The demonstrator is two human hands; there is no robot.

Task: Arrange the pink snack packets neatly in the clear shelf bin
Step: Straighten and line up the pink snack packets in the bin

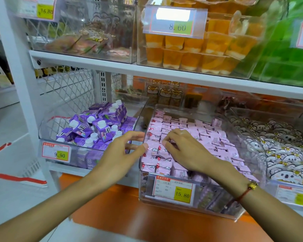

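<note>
Many pink snack packets [208,137] fill the clear shelf bin [250,147] in the middle of the lower shelf, mostly in rows. A price tag reading 15.80 [173,189] hangs on the bin's front. My left hand [124,154] is at the bin's left front corner, fingers spread, thumb tip touching a packet [153,147] by the wall. My right hand [185,149] lies over the front-left packets, fingers curled down onto them; whether it grips one is unclear. A red cord bracelet is on that wrist.
A clear bin of purple cartons [94,126] stands to the left, tagged 9.90. To the right is a bin of white bear-print packets [283,154]. Above, the white shelf [112,67] carries bins of orange jelly cups [199,51] and green packs.
</note>
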